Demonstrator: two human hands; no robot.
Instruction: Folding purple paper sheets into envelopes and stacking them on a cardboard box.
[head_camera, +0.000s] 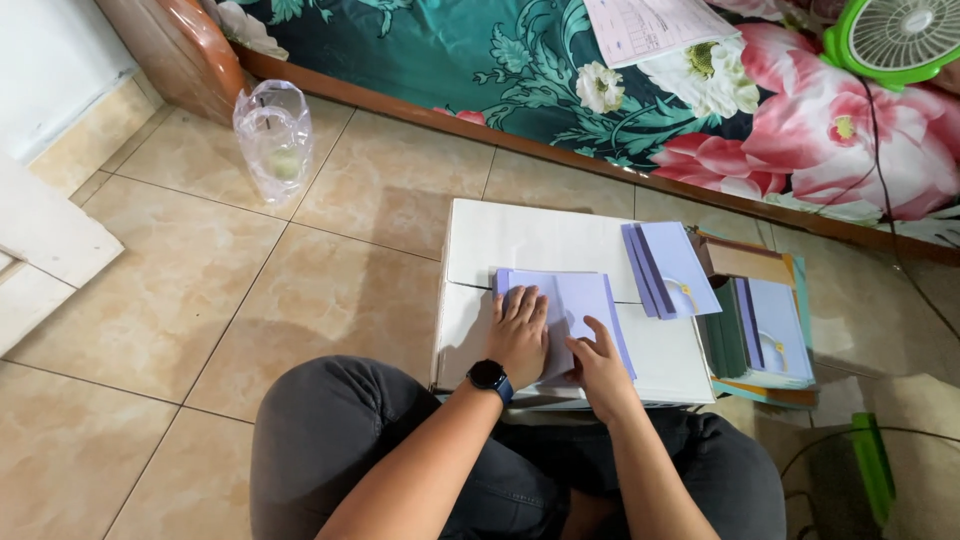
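Observation:
A pale lavender paper sheet (580, 300) lies on top of a white box (520, 240) in front of my knees. My left hand (520, 335), with a dark watch at the wrist, presses flat on the sheet's left half, fingers spread. My right hand (598, 365) rests on the sheet's lower right part, fingers bent against a fold. A small stack of folded lavender envelopes (668, 265) lies on the box's right side, apart from both hands.
An open carton (760, 320) with lavender and green paper stands right of the box. A clear plastic bag (273, 135) sits on the tiled floor at the left. A floral bed cover (600, 70), a printed sheet (650, 25) and a green fan (895, 35) are beyond.

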